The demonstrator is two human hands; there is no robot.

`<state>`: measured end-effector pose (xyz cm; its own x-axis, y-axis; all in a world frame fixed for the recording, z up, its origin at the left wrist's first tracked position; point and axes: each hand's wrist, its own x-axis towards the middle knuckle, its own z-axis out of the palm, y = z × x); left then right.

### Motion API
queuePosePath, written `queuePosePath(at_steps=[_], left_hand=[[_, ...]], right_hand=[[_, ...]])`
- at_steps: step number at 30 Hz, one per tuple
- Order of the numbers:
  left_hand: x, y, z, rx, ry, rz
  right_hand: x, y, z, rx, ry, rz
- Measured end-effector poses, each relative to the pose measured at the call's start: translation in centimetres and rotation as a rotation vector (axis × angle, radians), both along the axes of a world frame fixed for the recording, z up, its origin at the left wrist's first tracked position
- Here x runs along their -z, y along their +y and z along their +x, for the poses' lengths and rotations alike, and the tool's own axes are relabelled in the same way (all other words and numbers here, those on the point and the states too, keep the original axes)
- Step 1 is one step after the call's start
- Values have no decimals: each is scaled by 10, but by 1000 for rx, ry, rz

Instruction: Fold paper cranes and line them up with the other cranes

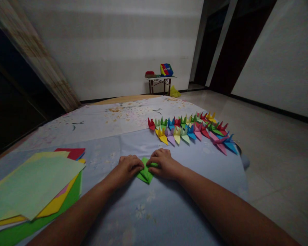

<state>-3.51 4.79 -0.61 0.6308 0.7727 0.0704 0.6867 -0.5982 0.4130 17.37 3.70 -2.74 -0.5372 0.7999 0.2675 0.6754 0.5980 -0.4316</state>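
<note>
A small piece of folded green origami paper (145, 175) lies on the blue floral cloth in front of me, one point toward me. My left hand (129, 166) grips its left edge, fingers curled and the thumb hidden in part. On the opposite side my right hand (164, 164) pinches the right edge, with a bit of green showing under the fingers. Both hands rest low against the cloth. Beyond my right hand stand rows of folded paper cranes (177, 135) in red, yellow, green, blue, pink and purple.
At the left lies a stack of coloured paper sheets (38, 181), pale green on top. A floral tablecloth (133, 116) covers the far part of the table. Against the back wall, a small table (161, 78) bears a colourful box (166, 70); a yellow bag (174, 91) is beside it.
</note>
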Motion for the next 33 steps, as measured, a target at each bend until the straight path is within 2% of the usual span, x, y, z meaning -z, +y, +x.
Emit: queuePosePath(at_steps=[5,10,15,23,29,33], left_hand=[[3,2,-3,7,-126,-37],[1,7,0,-19,-263,-143],[6,8,7,-56,-298,-185],[14,5,7,-56,-226,-15],[-1,-16,6,-99,-6,321],[-7,-41,8,4,118,342]], right_hand=[[1,1,-1,-2,-2,-17],[-1,0,-1,3,14,-27],[-1,1,-1,-2,24,-7],[2,3,-3,-120,34,147],[-3,1,-2,-154,5,110],[-5,1,-2,-148,-10,90]])
